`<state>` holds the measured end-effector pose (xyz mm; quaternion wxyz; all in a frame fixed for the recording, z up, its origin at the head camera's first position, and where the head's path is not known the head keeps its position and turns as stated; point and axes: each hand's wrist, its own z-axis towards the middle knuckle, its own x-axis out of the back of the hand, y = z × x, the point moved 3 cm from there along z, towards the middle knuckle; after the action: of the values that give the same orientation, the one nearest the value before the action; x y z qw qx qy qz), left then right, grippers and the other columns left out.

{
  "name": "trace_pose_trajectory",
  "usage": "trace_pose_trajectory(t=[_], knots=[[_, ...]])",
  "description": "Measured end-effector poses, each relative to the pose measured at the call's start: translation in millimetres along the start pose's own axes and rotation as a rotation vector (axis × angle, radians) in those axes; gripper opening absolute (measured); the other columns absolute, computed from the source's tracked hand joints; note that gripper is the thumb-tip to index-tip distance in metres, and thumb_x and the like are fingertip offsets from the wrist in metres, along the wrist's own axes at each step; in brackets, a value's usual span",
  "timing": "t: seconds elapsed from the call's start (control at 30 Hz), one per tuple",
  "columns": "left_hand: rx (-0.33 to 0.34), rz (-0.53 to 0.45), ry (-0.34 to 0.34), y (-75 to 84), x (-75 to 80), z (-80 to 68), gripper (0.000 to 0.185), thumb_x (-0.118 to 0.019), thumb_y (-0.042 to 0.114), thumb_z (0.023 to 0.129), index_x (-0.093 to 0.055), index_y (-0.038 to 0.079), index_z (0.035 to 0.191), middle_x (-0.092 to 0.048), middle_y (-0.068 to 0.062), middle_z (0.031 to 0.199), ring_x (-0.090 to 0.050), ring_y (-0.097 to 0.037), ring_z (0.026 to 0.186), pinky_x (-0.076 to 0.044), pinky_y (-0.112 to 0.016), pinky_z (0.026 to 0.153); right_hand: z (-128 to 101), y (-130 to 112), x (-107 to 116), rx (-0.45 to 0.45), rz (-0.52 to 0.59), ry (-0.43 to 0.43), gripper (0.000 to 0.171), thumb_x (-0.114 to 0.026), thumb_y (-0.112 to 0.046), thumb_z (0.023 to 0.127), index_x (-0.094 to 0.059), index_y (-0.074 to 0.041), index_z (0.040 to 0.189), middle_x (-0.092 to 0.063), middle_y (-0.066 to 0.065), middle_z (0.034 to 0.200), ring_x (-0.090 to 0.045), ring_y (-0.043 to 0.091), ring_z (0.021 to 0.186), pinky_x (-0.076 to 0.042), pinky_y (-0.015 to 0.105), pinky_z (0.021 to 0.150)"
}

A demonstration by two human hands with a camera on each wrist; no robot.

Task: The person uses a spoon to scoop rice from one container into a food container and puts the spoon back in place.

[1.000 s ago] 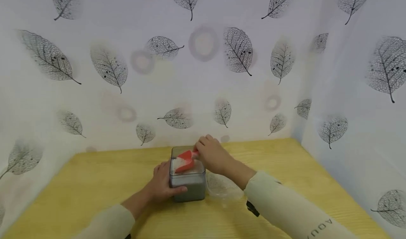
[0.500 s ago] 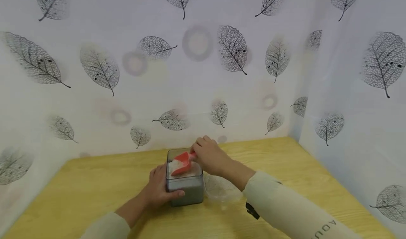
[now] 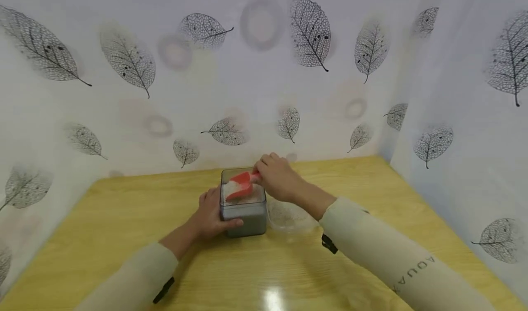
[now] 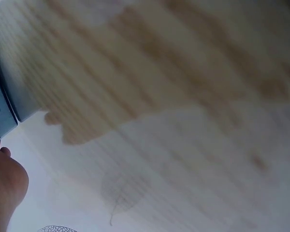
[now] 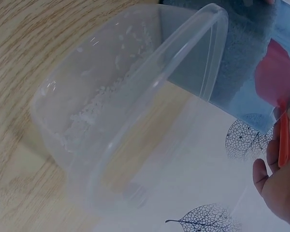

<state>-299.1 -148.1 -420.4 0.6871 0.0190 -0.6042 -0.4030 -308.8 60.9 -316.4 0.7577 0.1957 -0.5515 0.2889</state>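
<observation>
A translucent grey box point(image 3: 247, 221) stands on the table with white rice point(image 3: 231, 189) inside it. My left hand point(image 3: 209, 215) grips its left side, the thumb lying across the front wall. My right hand point(image 3: 278, 177) holds the handle of a red scoop point(image 3: 243, 186), whose blade is inside the box's mouth, with rice at its front edge. In the right wrist view the scoop point(image 5: 275, 75) shows through the box's wall, and the fingers wrap its handle. The left wrist view catches only a corner of the box point(image 4: 2, 104) and part of the left hand point(image 4: 7, 181).
Right of the box, partly under my right forearm, stands a clear plastic bowl point(image 3: 288, 217) with some rice grains in it. The yellow wood-grain table point(image 3: 136, 210) meets a leaf-patterned curtain point(image 3: 255, 86) behind and at both sides.
The head view has tilted down, so everything sits higher in it. The scoop has turned slightly within the box's mouth. Both hands keep their holds on the box and scoop.
</observation>
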Motion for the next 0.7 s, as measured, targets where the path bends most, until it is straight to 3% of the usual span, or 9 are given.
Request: trace_pose_trajectory(t=[0.37,0.7], knots=[[-0.030,-0.026,0.014,3.0,-6.6,-5.0,0.096,-0.074,0.058,0.077,-0.034,0.006,0.146,-0.050,-0.015,0.141,-0.040,-0.038,0.131,-0.020,-0.056,0.103,-24,10,-3,0.027,0.126,0.000,0.028,-0.055,-0.031,0.101,-0.063,-0.006,0.111,-0.060,0.007,0.106,-0.050,0.022,0.093,-0.042,0.037,0.082],[-0.025,-0.021,0.024,0.1,-4.8,-2.5,0.096,-0.074,0.057,0.077,-0.033,0.005,0.146,-0.048,-0.017,0.142,-0.038,-0.039,0.134,-0.017,-0.056,0.107,-30,19,12,0.009,0.200,0.050,0.024,-0.055,-0.026,0.102,-0.061,-0.005,0.110,-0.060,0.007,0.104,-0.049,0.021,0.095,-0.040,0.037,0.086]])
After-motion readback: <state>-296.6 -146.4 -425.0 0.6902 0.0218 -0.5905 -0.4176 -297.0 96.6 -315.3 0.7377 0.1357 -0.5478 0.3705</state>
